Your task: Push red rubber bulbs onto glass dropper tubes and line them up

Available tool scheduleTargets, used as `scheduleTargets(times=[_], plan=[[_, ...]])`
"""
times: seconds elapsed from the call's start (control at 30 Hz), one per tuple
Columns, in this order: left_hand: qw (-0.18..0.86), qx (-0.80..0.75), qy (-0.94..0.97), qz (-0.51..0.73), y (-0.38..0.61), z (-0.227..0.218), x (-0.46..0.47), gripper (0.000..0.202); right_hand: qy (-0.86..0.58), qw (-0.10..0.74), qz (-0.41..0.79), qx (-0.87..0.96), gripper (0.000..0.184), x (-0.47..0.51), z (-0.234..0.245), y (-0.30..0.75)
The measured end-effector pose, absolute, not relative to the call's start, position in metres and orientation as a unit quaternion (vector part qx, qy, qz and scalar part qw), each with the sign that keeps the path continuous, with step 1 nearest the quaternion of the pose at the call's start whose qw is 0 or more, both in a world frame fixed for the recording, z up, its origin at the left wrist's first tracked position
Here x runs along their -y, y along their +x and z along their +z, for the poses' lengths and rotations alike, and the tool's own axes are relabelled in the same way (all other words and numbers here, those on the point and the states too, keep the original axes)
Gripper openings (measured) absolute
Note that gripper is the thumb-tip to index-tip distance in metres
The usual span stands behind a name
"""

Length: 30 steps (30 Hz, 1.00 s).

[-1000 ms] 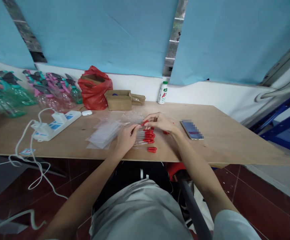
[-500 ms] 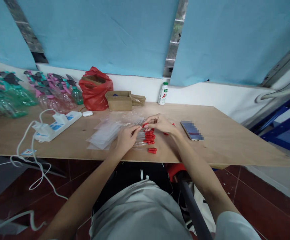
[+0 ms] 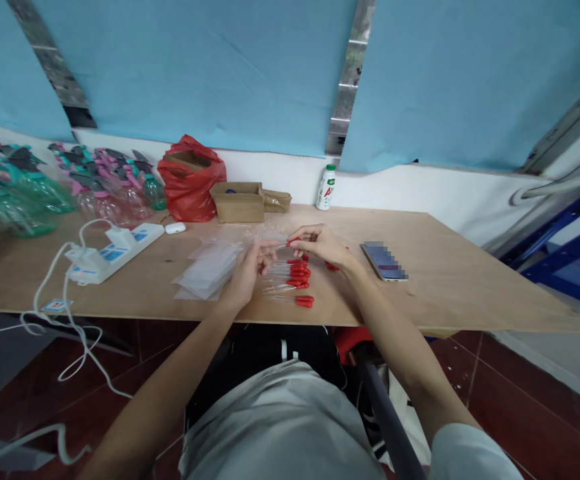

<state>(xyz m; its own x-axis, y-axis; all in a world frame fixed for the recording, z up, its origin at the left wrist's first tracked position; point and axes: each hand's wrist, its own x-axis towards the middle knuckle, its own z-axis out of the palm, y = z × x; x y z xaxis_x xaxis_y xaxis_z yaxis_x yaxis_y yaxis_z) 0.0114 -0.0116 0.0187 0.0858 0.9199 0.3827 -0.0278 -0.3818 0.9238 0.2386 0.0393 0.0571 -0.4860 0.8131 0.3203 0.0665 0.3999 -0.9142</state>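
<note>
My right hand [image 3: 321,244] pinches the red end of a thin, red-handled tool [image 3: 295,241] whose slim, pale shaft points left. At the shaft's far end, the fingers of my left hand [image 3: 251,268] are bent around it; their exact hold is partly hidden. Below my hands lies a pile of similar red-handled tools [image 3: 299,272], their handles to the right and thin shafts to the left. One separate pair [image 3: 305,301] rests nearer the table edge. Clear plastic bags [image 3: 209,272] are stacked left of my left hand.
A phone [image 3: 384,261] lies to the right on the wooden table [image 3: 460,280]. Behind my hands stand a white bottle [image 3: 326,188], a cardboard box [image 3: 240,203] and a red bag [image 3: 190,190]. A power strip [image 3: 120,252] and several spray bottles [image 3: 115,190] are at left.
My left hand has shifted slightly left and up, its fingers moving away from the handle along the shaft. My right hand has risen slightly with the red handle.
</note>
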Motion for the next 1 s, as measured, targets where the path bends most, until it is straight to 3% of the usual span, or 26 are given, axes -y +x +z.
scheduleTargets(times=[0.1,0.37,0.5,0.7,1.0], plan=[[0.506,-0.317,0.562,0.573,0.009,0.023,0.011,0.079,-0.292,0.441,0.454,0.717,0.039,-0.036,0.057,0.234],[0.624,-0.206,0.446,0.607,0.012,0.037,0.020,0.070,-0.262,0.476,0.466,0.698,0.039,-0.036,0.052,0.225],[0.691,-0.183,0.415,0.562,0.012,0.040,0.023,0.077,-0.244,0.471,0.487,0.694,0.037,-0.037,0.048,0.219],[0.712,-0.144,0.357,0.587,0.010,0.040,0.023,0.073,-0.235,0.448,0.515,0.692,0.038,-0.035,0.048,0.216],[0.751,-0.114,0.284,0.585,0.009,0.043,0.027,0.067,-0.209,0.481,0.512,0.681,0.035,-0.039,0.038,0.209]])
